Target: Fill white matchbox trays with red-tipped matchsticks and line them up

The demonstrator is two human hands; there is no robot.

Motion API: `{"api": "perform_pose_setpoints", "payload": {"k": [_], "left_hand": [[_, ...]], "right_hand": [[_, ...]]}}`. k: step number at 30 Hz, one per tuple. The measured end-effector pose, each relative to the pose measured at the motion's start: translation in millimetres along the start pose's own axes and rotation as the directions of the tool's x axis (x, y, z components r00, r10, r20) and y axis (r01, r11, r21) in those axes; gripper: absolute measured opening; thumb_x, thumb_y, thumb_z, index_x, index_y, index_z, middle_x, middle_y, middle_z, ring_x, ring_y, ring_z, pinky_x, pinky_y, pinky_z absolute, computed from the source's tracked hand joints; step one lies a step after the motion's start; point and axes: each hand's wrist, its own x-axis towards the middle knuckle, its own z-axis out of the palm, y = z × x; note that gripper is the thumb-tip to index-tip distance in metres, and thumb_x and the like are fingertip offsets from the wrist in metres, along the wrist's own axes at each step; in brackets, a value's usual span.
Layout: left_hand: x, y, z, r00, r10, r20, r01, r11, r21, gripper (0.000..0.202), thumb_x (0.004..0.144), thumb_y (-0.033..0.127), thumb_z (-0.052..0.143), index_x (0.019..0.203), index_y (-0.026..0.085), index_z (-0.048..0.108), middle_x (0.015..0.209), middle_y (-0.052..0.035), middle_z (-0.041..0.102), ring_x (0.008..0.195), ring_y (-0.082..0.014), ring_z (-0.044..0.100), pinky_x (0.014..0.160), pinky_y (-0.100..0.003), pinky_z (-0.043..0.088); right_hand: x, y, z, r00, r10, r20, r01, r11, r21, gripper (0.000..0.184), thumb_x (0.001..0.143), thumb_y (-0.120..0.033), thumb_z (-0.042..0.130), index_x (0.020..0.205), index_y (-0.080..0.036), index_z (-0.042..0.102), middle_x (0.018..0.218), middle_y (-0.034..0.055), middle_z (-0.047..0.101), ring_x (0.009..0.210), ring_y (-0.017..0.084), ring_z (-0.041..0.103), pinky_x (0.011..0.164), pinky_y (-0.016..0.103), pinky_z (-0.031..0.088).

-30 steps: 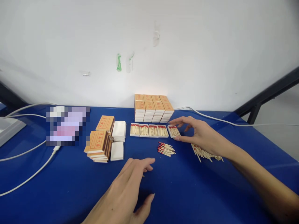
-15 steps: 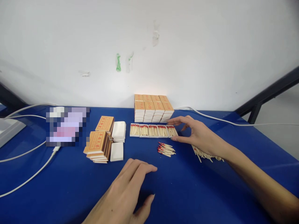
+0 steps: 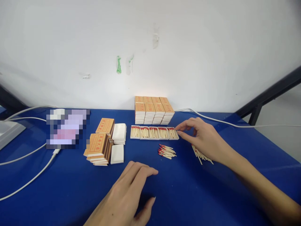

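Observation:
My right hand reaches to the right end of a row of several white trays filled with red-tipped matches; thumb and forefinger touch the last tray, fingers apart, nothing held. A pile of loose matches lies under that wrist. A smaller bundle of matches lies in front of the row. My left hand rests palm down on the blue table, fingers spread, empty.
A block of stacked orange matchboxes stands behind the row against the wall. Left of it are stacks of orange sleeves and white empty trays. White cables run across the left; another cable runs at the back right.
My right hand pushed the last filled tray leftward until it closed up with the row, then drew its fingers in closer. My left hand barely shifted.

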Motion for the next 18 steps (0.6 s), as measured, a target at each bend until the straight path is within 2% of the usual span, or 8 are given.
{"api": "perform_pose_setpoints", "payload": {"k": [5, 12, 18], "left_hand": [[-3, -4, 3.7, 1.0, -0.012, 0.007, 0.012, 0.999, -0.033, 0.061, 0.092, 0.004, 0.057, 0.144, 0.035, 0.054, 0.127, -0.002, 0.07, 0.113, -0.0221, 0.075, 0.095, -0.035, 0.067], [-5, -5, 4.3, 0.998, -0.024, 0.056, 0.027, 0.999, -0.044, 0.062, 0.093, 0.004, 0.055, 0.146, 0.035, 0.051, 0.131, -0.0024, 0.068, 0.117, -0.0217, 0.073, 0.1, -0.036, 0.066], [-1, -2, 2.4, 1.0, 0.011, 0.025, -0.011, 1.0, 0.001, 0.057, 0.094, 0.005, 0.054, 0.144, 0.032, 0.051, 0.126, -0.0024, 0.07, 0.112, -0.0204, 0.074, 0.095, -0.033, 0.066]], "right_hand": [[0, 1, 9, 0.998, 0.037, -0.046, -0.039, 0.999, -0.038, 0.022, 0.097, -0.045, 0.066, 0.097, -0.028, 0.079, 0.095, 0.0075, 0.077, 0.094, 0.031, 0.067, 0.083, 0.048, 0.052], [0, -6, 15, 0.999, 0.029, -0.042, -0.031, 0.999, -0.043, 0.019, 0.098, -0.044, 0.067, 0.097, -0.027, 0.077, 0.095, 0.0068, 0.078, 0.094, 0.03, 0.067, 0.081, 0.046, 0.052], [-2, -13, 12, 0.997, 0.012, -0.076, -0.015, 0.999, -0.04, 0.017, 0.1, -0.041, 0.067, 0.096, -0.027, 0.077, 0.093, 0.0067, 0.076, 0.092, 0.029, 0.067, 0.08, 0.045, 0.052]]}}
